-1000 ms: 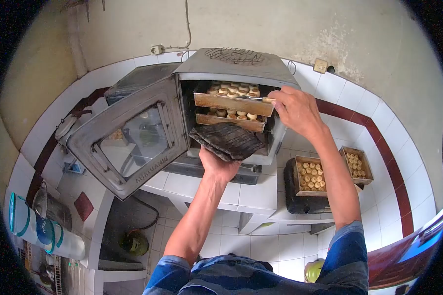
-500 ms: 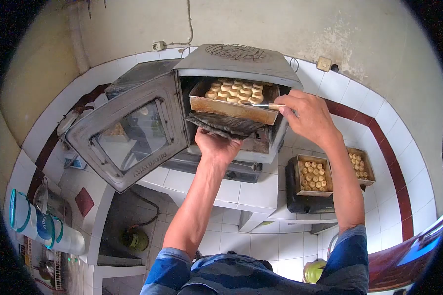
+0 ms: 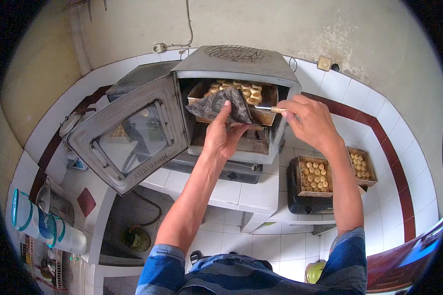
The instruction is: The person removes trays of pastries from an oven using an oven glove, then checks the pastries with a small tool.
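Observation:
Inside the open oven [image 3: 275, 81] stands a metal tray [image 3: 267, 117] with several round pastries [image 3: 253, 93]. My left hand [image 3: 223, 132] grips a dark folded cloth [image 3: 220, 106] at the tray's front, its thumb on top of the cloth. The cloth covers the tray's front left part. My right hand [image 3: 310, 120] holds the wooden handle of a small metal tool [image 3: 275, 109]. The tool's metal end reaches over the tray's front rim, beside the pastries; its tip is hard to make out.
The oven door [image 3: 133, 135] hangs open at the left. Two more trays of pastries, one [image 3: 300, 190] on a black appliance [image 3: 295, 201], stand at the right. Plastic containers [image 3: 47, 223] are at the lower left, a gas cylinder [image 3: 135, 238] below the counter.
My left hand has risen from beneath the tray to its front, and the cloth now lies folded up over the rim. My right hand has shifted slightly, still with the tool.

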Available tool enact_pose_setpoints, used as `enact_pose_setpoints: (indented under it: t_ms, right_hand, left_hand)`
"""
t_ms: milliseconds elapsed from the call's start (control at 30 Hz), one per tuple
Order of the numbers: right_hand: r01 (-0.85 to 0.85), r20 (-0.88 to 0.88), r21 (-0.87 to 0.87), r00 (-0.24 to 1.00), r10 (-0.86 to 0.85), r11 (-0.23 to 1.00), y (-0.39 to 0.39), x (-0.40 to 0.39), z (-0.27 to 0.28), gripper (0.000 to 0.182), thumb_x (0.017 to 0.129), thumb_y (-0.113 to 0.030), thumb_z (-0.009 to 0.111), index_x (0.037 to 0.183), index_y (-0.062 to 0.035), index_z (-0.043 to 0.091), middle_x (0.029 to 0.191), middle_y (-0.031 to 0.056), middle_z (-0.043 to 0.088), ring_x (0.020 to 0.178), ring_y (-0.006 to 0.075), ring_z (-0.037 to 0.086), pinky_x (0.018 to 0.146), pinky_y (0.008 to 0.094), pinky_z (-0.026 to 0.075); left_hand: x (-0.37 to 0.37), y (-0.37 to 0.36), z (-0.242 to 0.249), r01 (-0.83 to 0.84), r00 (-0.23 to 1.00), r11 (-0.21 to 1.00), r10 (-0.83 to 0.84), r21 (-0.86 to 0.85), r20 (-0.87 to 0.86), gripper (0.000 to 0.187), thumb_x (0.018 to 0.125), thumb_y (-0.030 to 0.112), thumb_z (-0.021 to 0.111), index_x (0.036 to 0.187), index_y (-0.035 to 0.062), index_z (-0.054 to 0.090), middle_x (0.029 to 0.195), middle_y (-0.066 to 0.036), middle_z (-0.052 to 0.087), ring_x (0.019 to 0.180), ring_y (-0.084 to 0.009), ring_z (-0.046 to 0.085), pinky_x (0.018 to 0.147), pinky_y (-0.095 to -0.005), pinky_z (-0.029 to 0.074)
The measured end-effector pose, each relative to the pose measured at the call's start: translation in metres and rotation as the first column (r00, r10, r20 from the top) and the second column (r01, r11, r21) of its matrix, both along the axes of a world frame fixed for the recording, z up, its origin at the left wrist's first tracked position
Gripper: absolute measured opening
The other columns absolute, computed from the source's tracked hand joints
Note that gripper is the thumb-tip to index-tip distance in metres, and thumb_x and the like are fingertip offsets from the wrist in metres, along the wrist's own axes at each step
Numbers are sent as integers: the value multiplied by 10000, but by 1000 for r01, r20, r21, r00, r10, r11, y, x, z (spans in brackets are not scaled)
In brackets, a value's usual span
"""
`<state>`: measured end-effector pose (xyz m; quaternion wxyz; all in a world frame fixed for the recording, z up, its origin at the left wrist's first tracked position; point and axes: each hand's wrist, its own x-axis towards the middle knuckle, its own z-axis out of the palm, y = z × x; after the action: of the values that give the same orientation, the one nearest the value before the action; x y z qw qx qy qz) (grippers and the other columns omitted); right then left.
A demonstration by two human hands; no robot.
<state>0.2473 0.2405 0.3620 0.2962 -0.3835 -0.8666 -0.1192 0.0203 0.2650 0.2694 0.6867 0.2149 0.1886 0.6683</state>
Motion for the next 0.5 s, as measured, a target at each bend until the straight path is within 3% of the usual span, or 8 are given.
enact_pose_setpoints:
  t_ms: [33,100,200,500]
  right_hand:
    - [0,-1,3,1000,0,1000,-1,0,0,153,925,-164,627,1020,-83,715,849,113,629,778,324,655,704,449,529]
    - [-6,11,19,1000,6,1000,-2,1,-2,146,923,-166,629,1014,-81,706,841,113,622,777,323,656,692,449,529]
    - [-16,-16,29,1000,16,999,-3,1,-5,175,914,-135,635,1045,-59,722,823,117,613,724,315,625,652,433,499]
    - [-1,-81,75,997,7,997,-10,6,-14,164,898,-99,651,1042,-53,713,813,116,604,726,324,621,651,424,500]
  left_hand:
    - [0,3,0,0,1000,1000,0,3,-1,522,912,398,720,1247,39,542,1160,-131,580,1068,-272,608,980,-454,568]
    - [0,5,4,-76,973,991,48,-112,-228,513,905,432,718,1229,65,562,1155,-117,577,1049,-247,609,963,-436,567]
    - [2,12,10,-132,948,977,76,-167,-309,522,880,457,733,1196,71,580,1129,-111,596,1011,-236,630,901,-415,588]
    - [4,19,22,-256,910,934,146,-250,-389,420,841,366,688,1123,67,601,1008,-81,642,867,-239,674,722,-423,629]
